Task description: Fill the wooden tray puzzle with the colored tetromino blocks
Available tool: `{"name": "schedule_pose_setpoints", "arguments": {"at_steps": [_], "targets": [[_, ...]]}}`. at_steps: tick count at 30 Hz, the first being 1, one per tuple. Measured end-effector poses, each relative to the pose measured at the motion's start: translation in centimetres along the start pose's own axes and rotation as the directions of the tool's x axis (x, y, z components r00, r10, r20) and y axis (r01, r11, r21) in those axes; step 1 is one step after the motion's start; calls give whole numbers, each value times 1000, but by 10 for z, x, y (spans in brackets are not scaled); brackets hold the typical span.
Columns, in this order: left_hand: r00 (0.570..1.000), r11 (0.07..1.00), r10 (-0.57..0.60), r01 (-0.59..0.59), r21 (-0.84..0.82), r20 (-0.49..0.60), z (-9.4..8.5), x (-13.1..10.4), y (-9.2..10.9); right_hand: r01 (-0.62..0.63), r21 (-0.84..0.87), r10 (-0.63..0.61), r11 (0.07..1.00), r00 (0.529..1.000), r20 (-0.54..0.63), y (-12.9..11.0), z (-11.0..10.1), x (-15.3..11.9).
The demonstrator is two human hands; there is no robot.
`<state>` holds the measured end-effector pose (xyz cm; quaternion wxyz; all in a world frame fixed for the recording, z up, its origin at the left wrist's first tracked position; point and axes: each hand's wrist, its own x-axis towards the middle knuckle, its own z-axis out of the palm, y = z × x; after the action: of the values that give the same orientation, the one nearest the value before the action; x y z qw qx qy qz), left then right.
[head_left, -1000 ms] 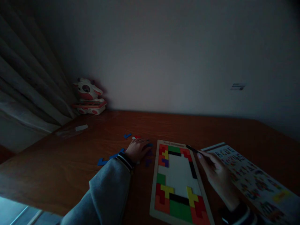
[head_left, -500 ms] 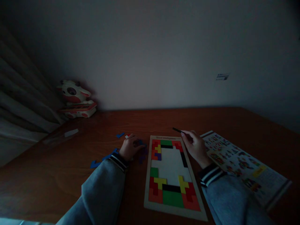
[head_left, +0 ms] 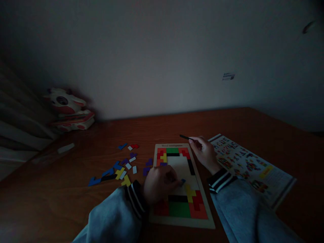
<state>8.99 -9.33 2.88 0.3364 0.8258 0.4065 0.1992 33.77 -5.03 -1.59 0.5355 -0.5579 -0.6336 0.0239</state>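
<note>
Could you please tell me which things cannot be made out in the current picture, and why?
In the head view:
Part of the board: hidden by the left hand.
Full shape of the blue piece: small, partly covered by the left fingertips.
Near end of the black piece: covered by the right hand.
Text on the wall label: too small.
Fine print on the printed sheet: too small.
</note>
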Motion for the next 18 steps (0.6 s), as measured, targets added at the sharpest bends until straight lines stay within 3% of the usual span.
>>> {"name": "schedule_pose_setpoints", "arguments": {"at_steps": [4,8,11,14,18], "targets": [[993,986,119,-120,116,10,7,-4,0,3,7,-4,1000,1000,10,0,-1,-1],[950,925,310,-310,220,33,9,-7,-5,8,12,-9,1000,1000,20,-2,-3,-1],[887,854,460,-454,254,40,7,-10,-8,6,10,-6,1000,1000,19,-3,-5,-2],[796,765,601,-600,235,76,4,-13,-12,1,3,-1,1000,1000,13,-4,-7,-3],[715,687,690,-696,208,112,0,-15,-14,-12,-6,13,1000,1000,11,-4,-9,-3]]}}
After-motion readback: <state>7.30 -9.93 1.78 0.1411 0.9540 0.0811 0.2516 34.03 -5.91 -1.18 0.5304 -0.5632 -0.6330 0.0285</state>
